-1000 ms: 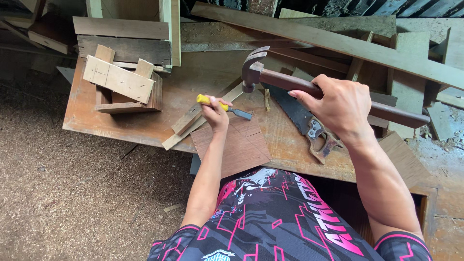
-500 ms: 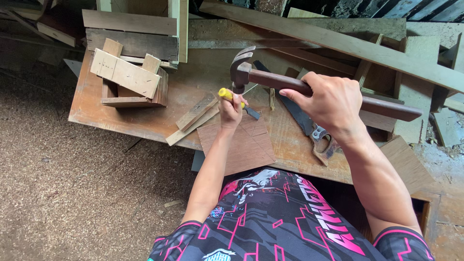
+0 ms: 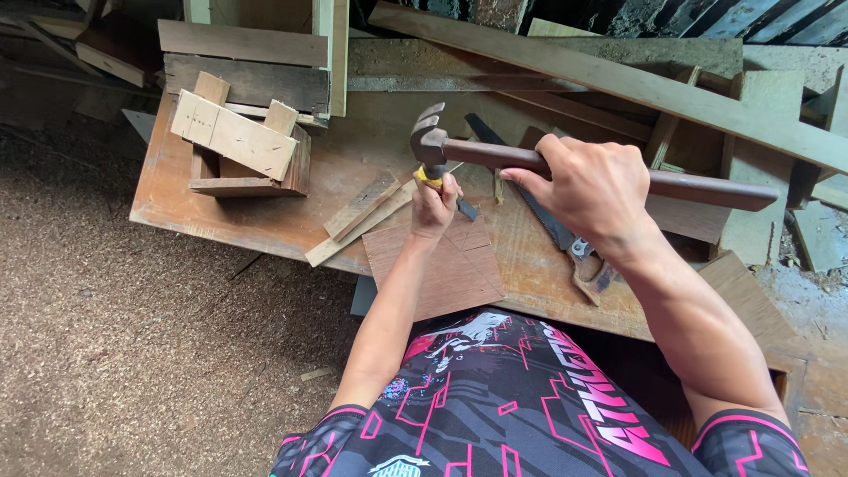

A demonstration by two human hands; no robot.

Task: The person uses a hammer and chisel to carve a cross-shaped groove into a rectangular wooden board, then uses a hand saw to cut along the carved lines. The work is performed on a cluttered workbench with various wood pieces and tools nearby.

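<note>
Hammer (image 3: 565, 168) over chisel (image 3: 442, 187); handsaw (image 3: 556, 225) beside.

wooden workbench (image 3: 265, 221) carries offcuts (image 3: 358, 210), handsaw (image 3: 565, 238).

hammer (image 3: 432, 141) head lowered onto yellow-handled chisel (image 3: 430, 177), left hand (image 3: 435, 205) shifted right

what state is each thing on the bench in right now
left hand: shut on chisel, fist resting on the square board
chisel: yellow handle top showing, hammer head down on it
right hand: shut on hammer handle
hammer: held level, claw pointing away
handsaw: lying flat, untouched
square board: flat, overhanging the bench edge
wooden box: unfinished, resting on the bench
</note>
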